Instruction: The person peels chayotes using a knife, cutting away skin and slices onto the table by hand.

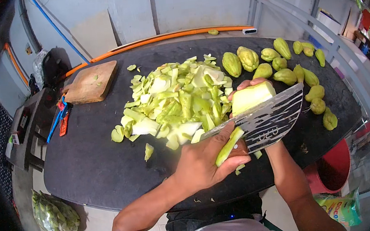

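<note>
My left hand (pixel 201 163) is closed round the wooden handle (pixel 239 148) of a wide cleaver (pixel 271 117), whose wet blade slants up to the right. A strip of green peel (pixel 230 147) lies between my left thumb and fingers, by the handle. Behind the blade, my right hand (pixel 233 94) holds a pale peeled chayote (pixel 253 98); its fingertips show at the chayote's upper left, while the palm is hidden by the blade. The blade's top edge is at the chayote's lower side. Left of both hands spreads a large heap of green peels and pale pieces (pixel 178 98).
Whole chayotes (pixel 285 76) lie along the right of the dark table (pixel 90 157). A cutting board (pixel 91 82) and an orange-and-blue tool (pixel 64 121) are at the left. On the floor are a red bucket (pixel 335 167) and a bag of green produce (pixel 56 214). Metal railing (pixel 315 20) stands at right.
</note>
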The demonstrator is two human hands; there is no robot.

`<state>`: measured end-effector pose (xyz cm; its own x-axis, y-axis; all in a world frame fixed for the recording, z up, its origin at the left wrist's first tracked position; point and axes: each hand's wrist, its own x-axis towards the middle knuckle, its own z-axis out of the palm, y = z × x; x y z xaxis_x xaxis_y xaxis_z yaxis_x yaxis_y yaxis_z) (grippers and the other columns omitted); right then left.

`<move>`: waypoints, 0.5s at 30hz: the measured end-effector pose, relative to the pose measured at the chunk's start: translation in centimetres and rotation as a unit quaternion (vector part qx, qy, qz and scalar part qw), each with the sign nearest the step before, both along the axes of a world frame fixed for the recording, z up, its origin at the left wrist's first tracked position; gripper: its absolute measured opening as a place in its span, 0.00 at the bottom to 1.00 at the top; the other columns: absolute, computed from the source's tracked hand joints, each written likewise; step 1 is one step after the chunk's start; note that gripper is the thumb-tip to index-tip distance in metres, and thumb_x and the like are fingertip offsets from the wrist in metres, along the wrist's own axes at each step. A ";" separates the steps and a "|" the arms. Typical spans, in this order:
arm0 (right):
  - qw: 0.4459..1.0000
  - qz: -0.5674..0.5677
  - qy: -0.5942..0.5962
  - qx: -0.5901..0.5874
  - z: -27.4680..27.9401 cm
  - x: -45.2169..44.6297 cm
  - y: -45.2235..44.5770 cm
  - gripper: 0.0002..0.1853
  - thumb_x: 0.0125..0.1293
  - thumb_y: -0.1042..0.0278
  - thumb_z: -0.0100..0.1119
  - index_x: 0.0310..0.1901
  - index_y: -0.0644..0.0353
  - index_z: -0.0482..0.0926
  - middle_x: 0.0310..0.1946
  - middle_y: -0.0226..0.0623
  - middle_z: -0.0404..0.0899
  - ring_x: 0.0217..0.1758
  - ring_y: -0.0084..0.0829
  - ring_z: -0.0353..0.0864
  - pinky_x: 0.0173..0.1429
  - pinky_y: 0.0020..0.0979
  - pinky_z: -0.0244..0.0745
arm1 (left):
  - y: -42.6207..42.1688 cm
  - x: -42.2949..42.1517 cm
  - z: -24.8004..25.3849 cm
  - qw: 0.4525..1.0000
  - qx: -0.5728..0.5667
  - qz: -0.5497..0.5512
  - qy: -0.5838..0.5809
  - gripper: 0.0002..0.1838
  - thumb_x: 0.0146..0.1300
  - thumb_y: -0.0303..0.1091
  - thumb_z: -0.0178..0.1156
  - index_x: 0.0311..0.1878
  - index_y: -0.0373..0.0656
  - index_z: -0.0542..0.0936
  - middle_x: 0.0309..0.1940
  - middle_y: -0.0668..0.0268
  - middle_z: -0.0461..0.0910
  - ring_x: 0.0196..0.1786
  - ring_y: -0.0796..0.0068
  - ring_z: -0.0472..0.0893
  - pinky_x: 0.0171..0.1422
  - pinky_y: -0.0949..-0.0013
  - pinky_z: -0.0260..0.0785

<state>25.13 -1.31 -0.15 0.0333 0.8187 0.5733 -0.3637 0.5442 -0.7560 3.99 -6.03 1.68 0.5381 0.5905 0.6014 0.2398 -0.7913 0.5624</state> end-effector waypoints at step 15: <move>0.994 0.106 0.025 0.007 -0.7 0.3 0.5 0.33 0.64 0.58 0.71 0.64 0.55 0.63 0.53 0.40 0.75 0.54 0.35 0.83 0.57 0.37 0.82 | -0.2 0.1 0.0 0.997 -0.061 0.002 -0.038 0.34 0.70 0.48 0.66 0.68 0.29 0.73 0.29 0.61 0.84 0.32 0.66 0.86 0.41 0.66 0.78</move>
